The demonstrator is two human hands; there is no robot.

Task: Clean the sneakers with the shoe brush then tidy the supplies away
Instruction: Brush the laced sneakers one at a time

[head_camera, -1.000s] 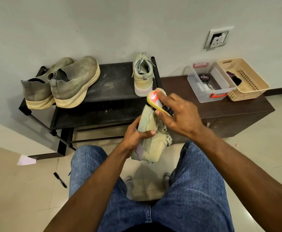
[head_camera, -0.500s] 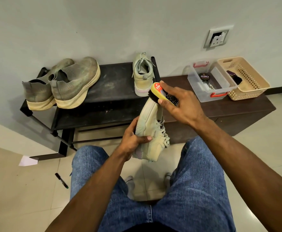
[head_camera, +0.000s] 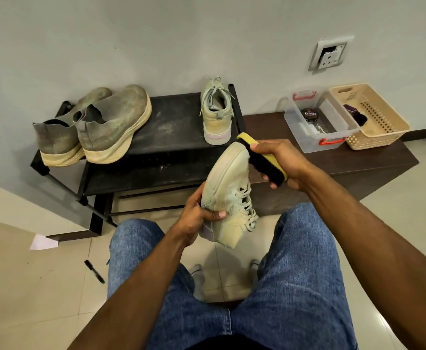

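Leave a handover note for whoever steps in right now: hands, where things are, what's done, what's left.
Left hand grips the sneaker, toe up, above the lap. Right hand holds the shoe brush, bristles against the sneaker's toe.
Its mate and a grey pair sit on the black rack.
Polish tin is in the clear box, beside the beige basket on the brown cabinet.
Done: nothing that is clearly finished.
Left: finish brushing, do the other shoes, put brush away.
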